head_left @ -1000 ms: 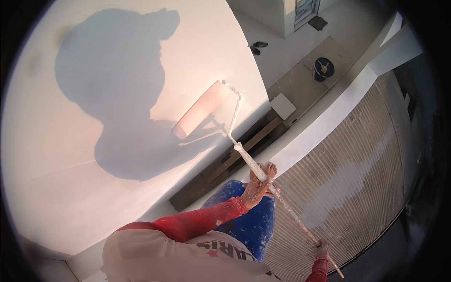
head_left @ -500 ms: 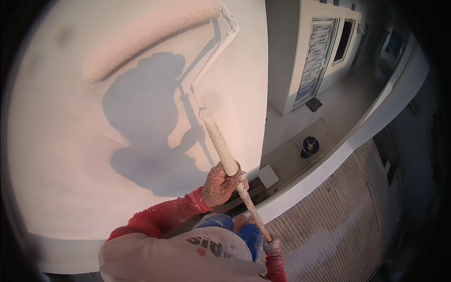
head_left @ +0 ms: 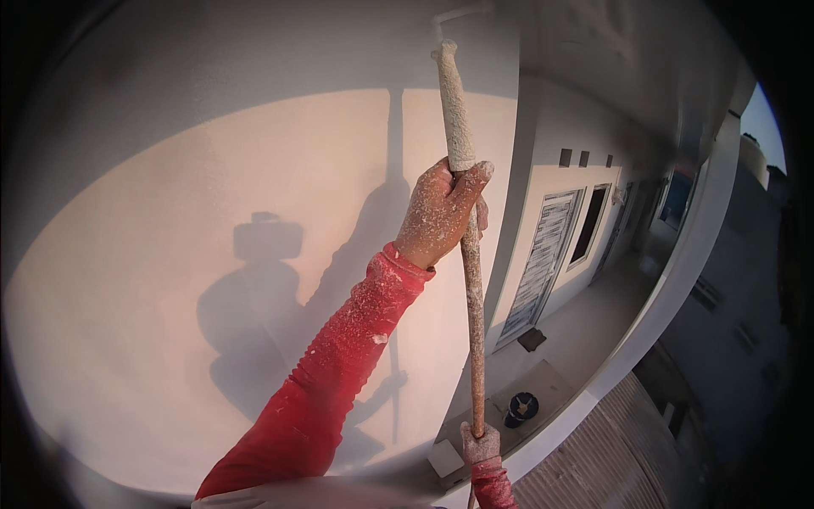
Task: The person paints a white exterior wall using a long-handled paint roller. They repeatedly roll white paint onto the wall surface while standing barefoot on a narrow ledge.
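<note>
In the head view, a long, thin, brown pole spattered with white paint [head_left: 475, 331] is held nearly upright, just right of the middle. Its upper part is capped by a thick, off-white, paint-crusted cylindrical handle [head_left: 455, 110]. Above this, a thin, bent, pale rod [head_left: 463, 13] can be seen at the upper edge, though it is too blurred for its form to be made out with certainty. The pole is gripped by the paint-flecked left hand [head_left: 443, 212], whose fingers are wrapped around it at the handle's lower end. Lower down, it is clasped by the paint-coated right hand [head_left: 481, 444]. Both forearms are covered by red, white-specked sleeves [head_left: 339, 373]. On the left, a smooth, pale, partly sunlit wall [head_left: 127, 297] is crossed by a grey shadow [head_left: 250, 301]. On the right, a pale-framed door with a streaked panel [head_left: 543, 263], a dark rectangular mat [head_left: 532, 340] and a round black bucket [head_left: 521, 410] are seen beyond the pole.
</note>
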Motion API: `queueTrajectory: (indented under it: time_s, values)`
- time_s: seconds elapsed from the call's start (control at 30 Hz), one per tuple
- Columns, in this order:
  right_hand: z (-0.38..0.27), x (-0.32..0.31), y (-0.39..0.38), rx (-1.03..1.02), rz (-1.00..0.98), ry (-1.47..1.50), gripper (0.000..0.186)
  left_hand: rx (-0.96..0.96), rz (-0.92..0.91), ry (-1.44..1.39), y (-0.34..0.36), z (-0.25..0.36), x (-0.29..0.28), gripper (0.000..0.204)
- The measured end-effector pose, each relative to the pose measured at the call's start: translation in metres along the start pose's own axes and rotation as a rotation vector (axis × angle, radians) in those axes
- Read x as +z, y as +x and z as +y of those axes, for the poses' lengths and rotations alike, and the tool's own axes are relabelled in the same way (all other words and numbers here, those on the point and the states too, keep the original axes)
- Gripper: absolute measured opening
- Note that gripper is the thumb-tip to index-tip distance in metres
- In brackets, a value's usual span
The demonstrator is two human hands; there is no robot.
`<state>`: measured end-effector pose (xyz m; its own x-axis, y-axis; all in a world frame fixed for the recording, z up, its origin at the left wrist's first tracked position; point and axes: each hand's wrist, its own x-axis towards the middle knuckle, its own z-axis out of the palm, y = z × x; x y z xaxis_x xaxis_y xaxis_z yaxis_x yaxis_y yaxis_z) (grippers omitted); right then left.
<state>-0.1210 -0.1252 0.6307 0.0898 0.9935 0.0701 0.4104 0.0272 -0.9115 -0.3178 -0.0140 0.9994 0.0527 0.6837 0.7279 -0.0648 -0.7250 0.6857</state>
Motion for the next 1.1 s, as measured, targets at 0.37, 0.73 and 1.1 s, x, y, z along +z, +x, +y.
queueTrajectory:
  time_s: [0.37,0.73,1.1]
  values:
    - [0.067,-0.038,0.02,0.097,-0.05,-0.037,0.029,-0.025,-0.053,0.002,-0.025,-0.054,0.02,0.03]
    - [0.315,-0.152,-0.19,0.504,-0.256,-0.564,0.021,-0.844,-0.096,-0.312,-0.333,-0.214,0.108,0.013]
    - [0.277,-0.211,-0.289,0.996,-0.411,-0.924,0.017,-1.292,0.043,-0.448,-0.501,-0.298,0.137,0.023]
